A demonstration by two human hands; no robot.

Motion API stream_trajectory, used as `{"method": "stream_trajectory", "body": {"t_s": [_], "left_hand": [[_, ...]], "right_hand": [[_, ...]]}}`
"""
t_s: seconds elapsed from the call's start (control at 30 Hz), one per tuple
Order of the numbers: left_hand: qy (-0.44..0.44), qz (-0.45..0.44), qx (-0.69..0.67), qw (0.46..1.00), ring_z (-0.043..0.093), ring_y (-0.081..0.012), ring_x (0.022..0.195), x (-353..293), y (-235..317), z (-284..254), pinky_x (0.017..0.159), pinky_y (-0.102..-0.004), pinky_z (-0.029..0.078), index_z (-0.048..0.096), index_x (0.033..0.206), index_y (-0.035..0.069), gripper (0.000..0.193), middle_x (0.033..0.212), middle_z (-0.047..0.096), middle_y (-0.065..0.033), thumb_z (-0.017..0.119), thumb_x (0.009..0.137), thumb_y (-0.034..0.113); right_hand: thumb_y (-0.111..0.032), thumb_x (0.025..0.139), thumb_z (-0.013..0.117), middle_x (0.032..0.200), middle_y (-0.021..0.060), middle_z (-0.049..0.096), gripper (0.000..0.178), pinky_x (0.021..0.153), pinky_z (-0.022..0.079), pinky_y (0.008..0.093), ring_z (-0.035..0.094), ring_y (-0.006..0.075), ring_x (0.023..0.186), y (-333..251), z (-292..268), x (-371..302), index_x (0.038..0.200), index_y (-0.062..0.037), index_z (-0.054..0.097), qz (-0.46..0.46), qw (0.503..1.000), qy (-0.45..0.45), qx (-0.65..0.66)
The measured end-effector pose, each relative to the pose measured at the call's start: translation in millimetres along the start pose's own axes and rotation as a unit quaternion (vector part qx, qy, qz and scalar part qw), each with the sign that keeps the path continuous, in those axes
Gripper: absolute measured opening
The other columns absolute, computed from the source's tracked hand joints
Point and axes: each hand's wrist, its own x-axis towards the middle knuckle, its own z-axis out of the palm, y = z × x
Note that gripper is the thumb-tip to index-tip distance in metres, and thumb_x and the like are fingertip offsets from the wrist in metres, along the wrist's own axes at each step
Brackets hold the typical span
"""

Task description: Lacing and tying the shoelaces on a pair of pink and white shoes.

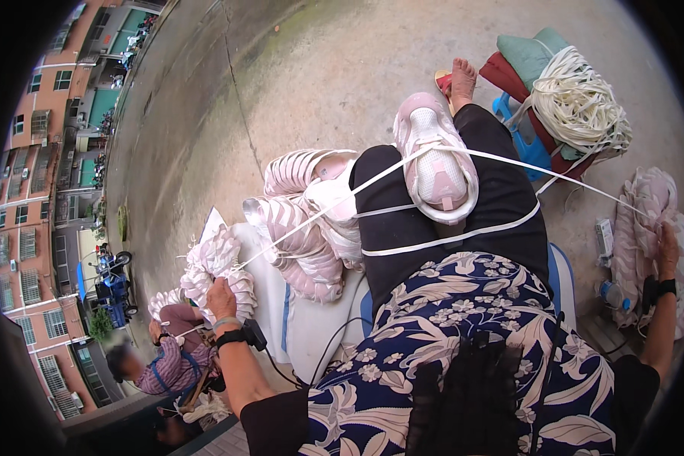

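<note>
A pink-and-white shoe upper [450, 199] lies on my black-trousered thighs, its toe pointing away from me. A long white shoelace [342, 204] passes across its front eyelets and stretches out taut to both sides. Far to the left, my left hand [220, 298] is closed on one end, beside a stack of pink-and-white uppers [205, 266]. My right hand [667, 249] reaches wide to the right with its fingers closed around the other end, in front of more uppers [650, 190]. Another white cord [501, 228] loops around my thighs below the upper.
Several pink uppers [304, 251] rest on a white sack [270, 323] left of my legs. A bundle of white laces [577, 99] tops a blue stool [520, 137] at the right. A plastic bottle [614, 295] stands near my right arm. Another person [176, 357] sits at the left.
</note>
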Motion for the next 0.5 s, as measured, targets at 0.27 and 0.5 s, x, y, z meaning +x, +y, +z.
{"method": "stream_trajectory", "body": {"t_s": [0.27, 0.5], "left_hand": [[-0.015, -0.046, -0.052, 0.997, 0.058, -0.0427, 0.073, -18, 16, 11, 0.065, -0.05, 0.044, 0.059, 0.081, 0.005, 0.017, 0.074, 0.06, -0.0233, 0.052, 0.085, 0.019], [-0.055, -0.063, -0.022, 0.996, 0.058, -0.0427, 0.072, -24, 24, 17, 0.065, -0.0506, 0.043, 0.057, 0.079, 0.004, 0.018, 0.073, 0.061, -0.0229, 0.053, 0.085, 0.02]], "right_hand": [[-0.023, 0.092, 0.046, 0.103, 0.0191, 0.061, 0.03, 0.08, 0.045, 0.0413, 0.058, 0.0363, 0.096, -20, -18, 0, 0.118, -0.0089, 0.054, 0.021, 0.999, -0.024, -0.042], [-0.021, 0.09, 0.05, 0.093, 0.0189, 0.062, 0.023, 0.073, 0.045, 0.042, 0.059, 0.0369, 0.088, -56, 2, 32, 0.109, -0.0087, 0.054, 0.046, 0.997, -0.057, 0.019]]}}
